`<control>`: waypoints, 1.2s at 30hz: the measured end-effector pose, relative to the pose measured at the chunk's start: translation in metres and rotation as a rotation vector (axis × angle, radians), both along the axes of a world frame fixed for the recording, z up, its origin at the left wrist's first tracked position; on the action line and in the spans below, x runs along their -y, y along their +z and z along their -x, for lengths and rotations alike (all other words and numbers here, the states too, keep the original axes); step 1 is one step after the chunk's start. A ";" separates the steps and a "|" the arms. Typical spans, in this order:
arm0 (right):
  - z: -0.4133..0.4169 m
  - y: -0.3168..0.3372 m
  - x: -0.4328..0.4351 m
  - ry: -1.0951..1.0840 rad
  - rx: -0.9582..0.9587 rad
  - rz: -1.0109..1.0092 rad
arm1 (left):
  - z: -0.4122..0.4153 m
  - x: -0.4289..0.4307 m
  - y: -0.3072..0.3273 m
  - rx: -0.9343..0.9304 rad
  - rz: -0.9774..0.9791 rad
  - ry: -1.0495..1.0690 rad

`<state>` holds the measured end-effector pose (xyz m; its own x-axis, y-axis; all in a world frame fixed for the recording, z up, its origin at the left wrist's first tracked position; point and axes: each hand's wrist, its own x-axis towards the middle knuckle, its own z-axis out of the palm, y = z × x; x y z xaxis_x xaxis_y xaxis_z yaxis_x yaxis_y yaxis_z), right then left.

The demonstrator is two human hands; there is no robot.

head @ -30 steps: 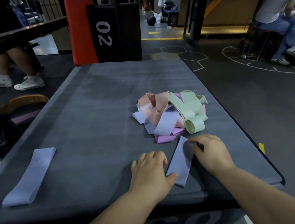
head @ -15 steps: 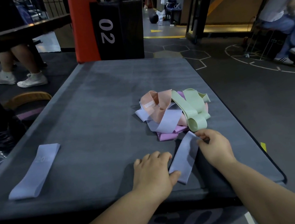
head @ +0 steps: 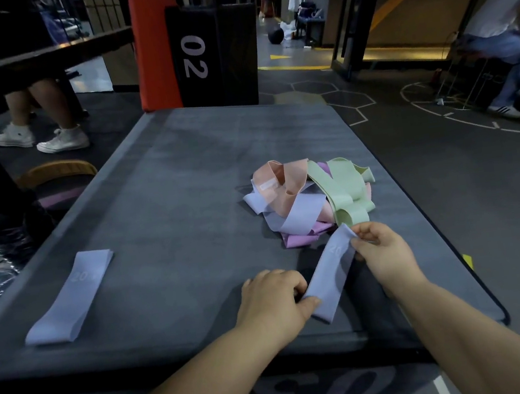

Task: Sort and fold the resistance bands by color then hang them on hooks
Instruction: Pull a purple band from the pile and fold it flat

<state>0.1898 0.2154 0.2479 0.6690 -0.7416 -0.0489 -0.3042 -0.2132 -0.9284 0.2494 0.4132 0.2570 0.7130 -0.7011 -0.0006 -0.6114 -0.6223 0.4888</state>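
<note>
Laid-out band: a lavender band lay flat and alone near the left edge of the grey padded platform, well apart from everything else; I judged it already sorted.
Left hand: the left hand pinched the near end of a second lavender band between thumb and curled fingers, low against the platform.
Pile: a tangled heap of bands in peach, green, pink and lavender sat right of centre, still unsorted.
Band in hand: the second lavender band was stretched flat between both hands, just in front of the heap, its far end raised slightly.
Right hand: the right hand pinched the far end, fingers curled round it.
Progress: early, by my reading; one band laid aside, one being flattened or folded, the heap untouched, nothing hung.
Containers: no bin, tray or hooks were in view; everything rested directly on the platform.
</note>
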 end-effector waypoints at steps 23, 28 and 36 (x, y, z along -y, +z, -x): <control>-0.071 0.021 -0.126 0.257 -0.100 0.157 | -0.036 -0.139 0.017 -0.376 0.153 0.318; -0.117 0.017 -0.174 0.330 -0.092 0.090 | -0.055 -0.185 0.027 -0.348 0.165 0.434; -0.186 0.023 -0.246 0.452 -0.084 0.122 | -0.086 -0.244 0.028 -0.309 0.263 0.645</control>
